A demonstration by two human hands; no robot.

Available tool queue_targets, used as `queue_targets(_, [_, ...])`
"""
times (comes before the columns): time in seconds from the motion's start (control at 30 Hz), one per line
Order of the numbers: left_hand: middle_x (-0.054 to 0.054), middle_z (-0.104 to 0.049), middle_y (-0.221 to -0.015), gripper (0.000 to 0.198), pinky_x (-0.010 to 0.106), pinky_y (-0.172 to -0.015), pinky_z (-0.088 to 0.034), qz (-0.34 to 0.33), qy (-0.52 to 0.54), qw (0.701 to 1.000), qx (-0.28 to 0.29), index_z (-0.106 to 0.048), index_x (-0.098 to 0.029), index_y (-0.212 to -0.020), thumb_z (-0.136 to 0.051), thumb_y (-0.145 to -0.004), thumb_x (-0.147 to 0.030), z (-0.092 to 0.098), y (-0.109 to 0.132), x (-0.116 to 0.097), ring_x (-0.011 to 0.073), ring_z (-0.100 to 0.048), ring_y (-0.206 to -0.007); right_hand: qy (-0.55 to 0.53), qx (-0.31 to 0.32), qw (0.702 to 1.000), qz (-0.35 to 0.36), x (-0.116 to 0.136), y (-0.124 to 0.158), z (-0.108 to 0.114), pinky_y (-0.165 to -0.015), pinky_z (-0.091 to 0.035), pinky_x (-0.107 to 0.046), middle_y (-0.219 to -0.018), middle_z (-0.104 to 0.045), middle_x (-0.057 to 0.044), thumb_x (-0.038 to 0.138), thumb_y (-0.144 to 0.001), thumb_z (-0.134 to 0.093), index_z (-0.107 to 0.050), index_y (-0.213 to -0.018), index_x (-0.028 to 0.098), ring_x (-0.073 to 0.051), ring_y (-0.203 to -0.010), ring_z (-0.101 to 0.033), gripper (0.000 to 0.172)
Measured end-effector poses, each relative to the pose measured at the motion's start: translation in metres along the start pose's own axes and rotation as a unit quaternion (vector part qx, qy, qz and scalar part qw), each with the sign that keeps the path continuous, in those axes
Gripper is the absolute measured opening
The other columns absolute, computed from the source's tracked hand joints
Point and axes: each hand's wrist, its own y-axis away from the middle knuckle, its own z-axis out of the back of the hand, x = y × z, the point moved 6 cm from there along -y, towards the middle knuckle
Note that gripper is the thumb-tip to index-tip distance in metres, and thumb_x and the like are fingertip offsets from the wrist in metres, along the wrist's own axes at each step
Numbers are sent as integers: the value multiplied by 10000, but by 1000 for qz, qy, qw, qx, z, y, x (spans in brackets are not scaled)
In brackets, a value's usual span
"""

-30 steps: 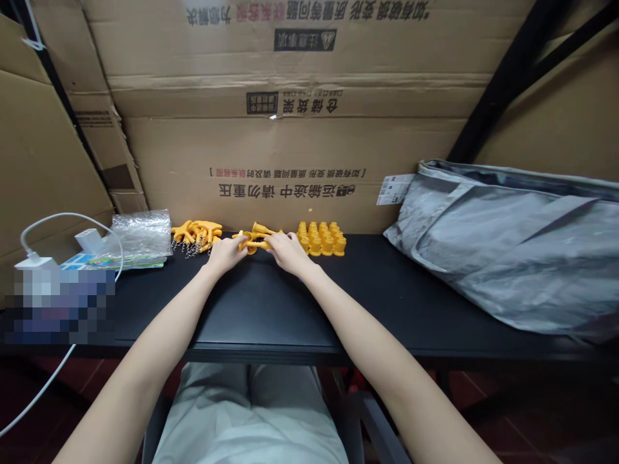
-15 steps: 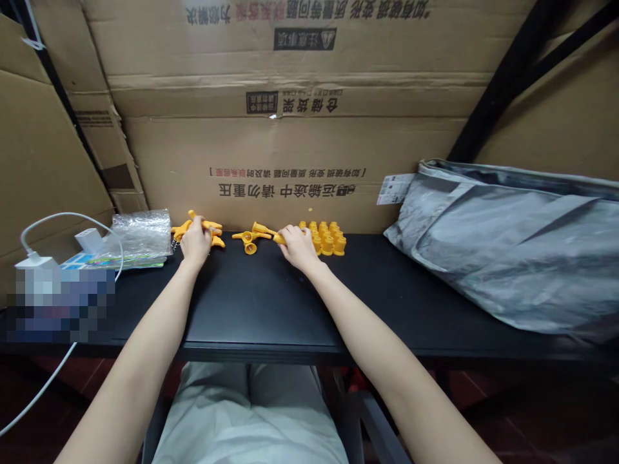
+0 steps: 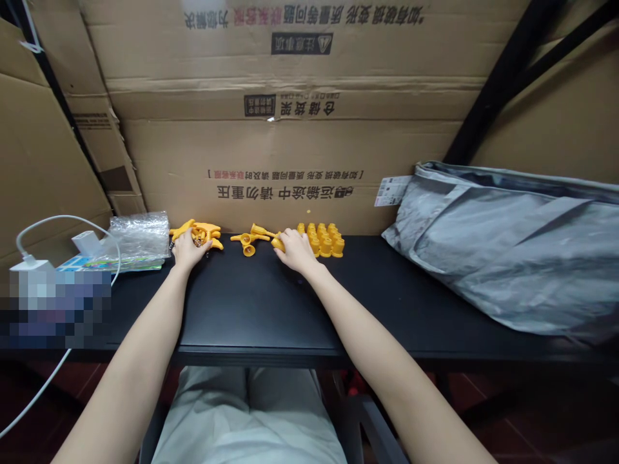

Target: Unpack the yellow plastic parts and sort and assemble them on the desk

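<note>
My left hand (image 3: 189,251) is at the pile of yellow plastic pieces (image 3: 209,229), its thumb and fingers spread apart around part of it. Bits of dark chain or wire show beside these pieces. Farther right, my right hand (image 3: 296,250) is closed on a yellow plastic piece (image 3: 278,243), whose end sticks out past the fingertips. Between the hands lie several yellow funnel-ended pieces (image 3: 248,243) on the black table (image 3: 251,303). Just right of my right hand stand rows of yellow cup-like pieces (image 3: 326,241), partly covered by that hand.
Cardboard (image 3: 290,142) rises behind the table. A grey bag (image 3: 507,251) fills the right side. At left are bubble wrap (image 3: 138,235), a white charger (image 3: 31,274) with a cable, and a blurred-out object (image 3: 58,309).
My left hand has shifted slightly left and lower, its fingers spreading; the yellow piece that stuck up above it no longer shows there. My right hand has stayed nearly still.
</note>
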Motion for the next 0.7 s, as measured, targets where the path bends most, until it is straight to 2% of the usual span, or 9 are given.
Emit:
queue_targets(0.13, [182,-496,-1369,846,488,-1077,-366,8,1,1000,0,-445,-189,-1387,-617,-715,-672,0,1,0,363,-411,-1322,-11,-13,998,-68,-18,-1,4,-876,-371,-390,-1121,-637,-153,295,-894,-485,-614,-1049,150,-300,-1096,-534,248])
queue_targets(0.27, [199,-468,-1351,792,474,-1082,-356,18,7,1000,-9,-454,-196,-1400,-516,-780,-685,1,2,-2,360,-411,-1318,-48,-61,984,-161,-41,0,17,-888,-391,-384,-1170,-651,-153,272,-902,-431,-571,-1170,138,-291,-1102,-569,332])
queue_targets(0.37, [203,-441,-1376,740,480,-1074,-360,20,3,1000,-8,-407,-191,-1435,-421,-849,-642,1,3,-4,360,-406,-1320,-56,-62,971,-224,-55,2,27,-888,-413,-372,-1190,-655,-149,283,-906,-418,-559,-1202,141,-282,-1102,-594,357])
queue_targets(0.43, [201,-415,-1417,706,498,-1073,-359,26,-1,1000,1,-373,-181,-1452,-372,-883,-598,-1,3,-4,362,-381,-1339,-43,-30,966,-255,-60,4,31,-883,-428,-371,-1175,-665,-156,304,-903,-436,-569,-1186,139,-285,-1093,-610,354])
queue_targets(0.53, [187,-372,-1478,689,525,-1082,-348,34,-8,999,16,-315,-177,-1482,-351,-901,-545,-5,2,-1,360,-347,-1367,-13,49,956,-291,-66,9,29,-914,-433,-388,-1173,-663,-183,277,-880,-490,-567,-1209,115,-290,-1119,-612,375])
queue_targets(0.63, [170,-315,-1535,709,559,-1096,-323,30,-13,999,42,-267,-179,-1507,-371,-896,-522,-13,0,4,365,-310,-1393,-3,130,948,-290,-68,14,21,-962,-425,-401,-1240,-631,-188,192,-833,-543,-533,-1294,114,-293,-1195,-575,468])
queue_targets(0.7, [164,-289,-1558,697,569,-1106,-307,23,-9,998,55,-251,-165,-1515,-349,-909,-494,-18,-3,6,359,-281,-1413,-5,161,946,-282,-68,16,16,-974,-429,-408,-1269,-617,-186,152,-816,-555,-496,-1350,118,-297,-1218,-561,539])
